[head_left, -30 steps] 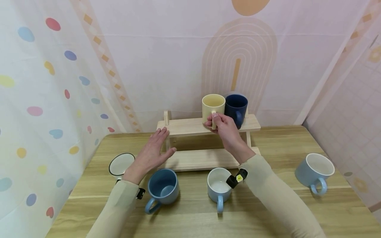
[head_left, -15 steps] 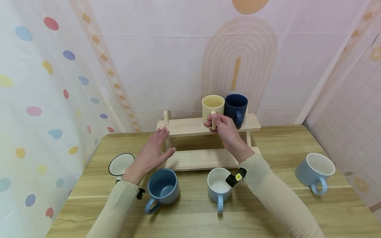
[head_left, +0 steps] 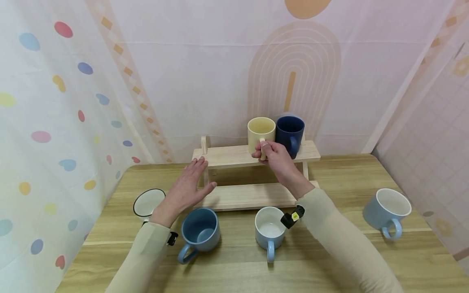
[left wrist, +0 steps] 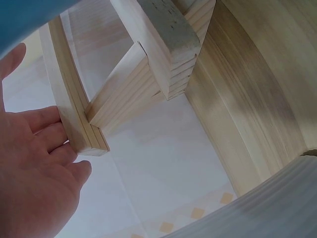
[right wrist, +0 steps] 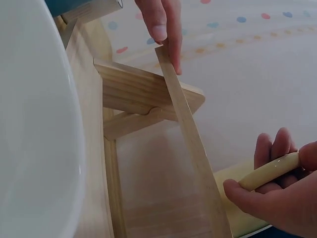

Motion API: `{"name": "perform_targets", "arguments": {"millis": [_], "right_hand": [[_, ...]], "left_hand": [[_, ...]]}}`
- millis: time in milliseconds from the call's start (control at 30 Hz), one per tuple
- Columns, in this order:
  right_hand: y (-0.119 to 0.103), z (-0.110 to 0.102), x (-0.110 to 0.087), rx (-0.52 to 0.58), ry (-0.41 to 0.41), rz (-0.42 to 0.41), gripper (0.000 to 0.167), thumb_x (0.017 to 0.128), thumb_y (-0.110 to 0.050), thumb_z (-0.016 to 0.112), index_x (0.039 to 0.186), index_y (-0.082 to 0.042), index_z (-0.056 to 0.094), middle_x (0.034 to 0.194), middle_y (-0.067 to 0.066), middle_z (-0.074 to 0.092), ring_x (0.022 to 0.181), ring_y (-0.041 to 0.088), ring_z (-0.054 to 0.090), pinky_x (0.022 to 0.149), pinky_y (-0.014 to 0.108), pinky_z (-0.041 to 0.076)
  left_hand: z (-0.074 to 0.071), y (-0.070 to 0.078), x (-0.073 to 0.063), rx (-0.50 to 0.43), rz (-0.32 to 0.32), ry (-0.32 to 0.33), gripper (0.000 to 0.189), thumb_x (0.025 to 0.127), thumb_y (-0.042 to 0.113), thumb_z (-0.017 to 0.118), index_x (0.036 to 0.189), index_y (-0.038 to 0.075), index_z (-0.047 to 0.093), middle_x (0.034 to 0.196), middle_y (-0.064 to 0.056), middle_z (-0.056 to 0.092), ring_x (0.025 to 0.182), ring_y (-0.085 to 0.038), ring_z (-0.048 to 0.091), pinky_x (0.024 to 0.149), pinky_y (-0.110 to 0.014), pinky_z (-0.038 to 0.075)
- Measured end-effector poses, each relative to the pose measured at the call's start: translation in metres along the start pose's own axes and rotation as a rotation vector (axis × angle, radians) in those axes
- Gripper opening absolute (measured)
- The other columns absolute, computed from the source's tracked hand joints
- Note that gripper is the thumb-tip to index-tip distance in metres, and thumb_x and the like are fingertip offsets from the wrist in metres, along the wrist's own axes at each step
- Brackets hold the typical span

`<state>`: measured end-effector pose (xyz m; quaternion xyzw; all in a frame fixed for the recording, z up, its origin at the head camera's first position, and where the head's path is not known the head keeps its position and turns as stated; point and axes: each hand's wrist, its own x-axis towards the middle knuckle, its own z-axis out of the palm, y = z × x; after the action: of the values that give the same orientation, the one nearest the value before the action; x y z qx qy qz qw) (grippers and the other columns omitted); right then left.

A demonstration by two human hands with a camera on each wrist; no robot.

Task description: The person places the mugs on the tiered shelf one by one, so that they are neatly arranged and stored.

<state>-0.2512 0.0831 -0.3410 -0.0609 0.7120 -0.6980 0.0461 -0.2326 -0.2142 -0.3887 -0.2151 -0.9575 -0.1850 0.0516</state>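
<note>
My right hand [head_left: 280,162] grips the handle of a pale yellow mug [head_left: 261,132], which stands on the upper board of a two-tier wooden rack [head_left: 227,155]. Close beside that mug, on its right, is a navy mug [head_left: 290,129]. In the right wrist view, fingers and thumb curl round the yellow handle [right wrist: 270,171]. My left hand [head_left: 183,191] touches the rack's upper board at its left end, fingers straight and thumb spread. The left wrist view shows those fingertips [left wrist: 62,154] against the board's edge.
In front of the rack stand a blue mug [head_left: 200,230] and a light blue mug with white inside [head_left: 270,232]. A white mug with a dark rim [head_left: 149,201] is at left, partly behind my left wrist. Another light blue mug [head_left: 387,209] stands at far right.
The yellow mug has shifted very slightly left and toward me, still gripped by my right hand. My left hand stays where it was.
</note>
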Motion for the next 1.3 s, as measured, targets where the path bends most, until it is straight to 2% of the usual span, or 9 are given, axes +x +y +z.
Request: {"name": "perform_targets", "arguments": {"millis": [133,300,533,667,900,1033,1300], "right_hand": [[0.001,0.001,0.001,0.003,0.008,-0.004,0.04,0.115,-0.026,0.037,0.125,0.007,0.058,0.107,0.013,0.066,0.117,0.033,0.059,0.112,0.045,0.044],[0.002,0.0,0.0,0.004,0.017,-0.01,0.04,0.114,-0.029,0.04,0.124,0.004,0.061,0.114,0.018,0.067,0.122,0.039,0.056,0.113,0.05,0.043],[0.003,-0.004,-0.006,-0.039,0.029,-0.023,0.04,0.112,-0.03,0.046,0.131,0.002,0.06,0.127,0.017,0.065,0.122,0.033,0.058,0.111,0.046,0.046],[0.005,-0.006,-0.015,-0.104,0.047,-0.079,0.037,0.11,-0.024,0.052,0.138,0.001,0.058,0.135,0.018,0.064,0.125,0.032,0.057,0.111,0.048,0.046],[0.006,-0.012,-0.04,-0.25,0.069,-0.179,0.048,0.108,-0.024,0.057,0.151,-0.005,0.048,0.151,0.014,0.053,0.141,0.028,0.051,0.114,0.044,0.044],[0.007,-0.018,-0.054,-0.336,0.076,-0.244,0.047,0.108,-0.025,0.057,0.149,-0.004,0.049,0.151,0.015,0.053,0.14,0.03,0.051,0.114,0.047,0.043],[0.013,-0.033,-0.078,-0.401,0.143,-0.363,0.036,0.107,-0.021,0.059,0.138,-0.003,0.059,0.138,0.015,0.064,0.127,0.027,0.063,0.107,0.046,0.051]], "left_hand": [[0.0,0.0,0.001,0.001,0.001,-0.002,0.082,0.101,0.05,0.059,0.16,-0.001,0.033,0.169,-0.018,0.025,0.157,-0.037,0.016,0.126,-0.055,0.017],[0.0,0.0,0.002,0.006,-0.001,-0.004,0.083,0.101,0.052,0.059,0.16,-0.001,0.033,0.169,-0.019,0.025,0.157,-0.038,0.016,0.125,-0.055,0.018],[0.0,0.001,0.001,0.005,-0.007,-0.01,0.083,0.101,0.052,0.058,0.16,-0.001,0.033,0.169,-0.019,0.024,0.157,-0.038,0.015,0.125,-0.056,0.018],[0.0,0.001,0.001,0.003,-0.003,-0.008,0.083,0.101,0.051,0.058,0.16,-0.001,0.032,0.169,-0.019,0.024,0.157,-0.038,0.015,0.125,-0.056,0.019],[0.0,0.002,0.001,0.006,-0.012,-0.022,0.083,0.101,0.052,0.058,0.161,0.0,0.031,0.17,-0.018,0.022,0.158,-0.037,0.013,0.124,-0.057,0.02],[-0.001,0.002,0.001,-0.001,-0.02,-0.031,0.083,0.102,0.051,0.058,0.161,-0.001,0.03,0.17,-0.018,0.022,0.158,-0.036,0.012,0.125,-0.057,0.019],[-0.001,0.002,0.002,-0.002,-0.022,-0.04,0.084,0.102,0.051,0.059,0.161,-0.001,0.029,0.17,-0.019,0.021,0.158,-0.037,0.011,0.125,-0.057,0.017]]}}
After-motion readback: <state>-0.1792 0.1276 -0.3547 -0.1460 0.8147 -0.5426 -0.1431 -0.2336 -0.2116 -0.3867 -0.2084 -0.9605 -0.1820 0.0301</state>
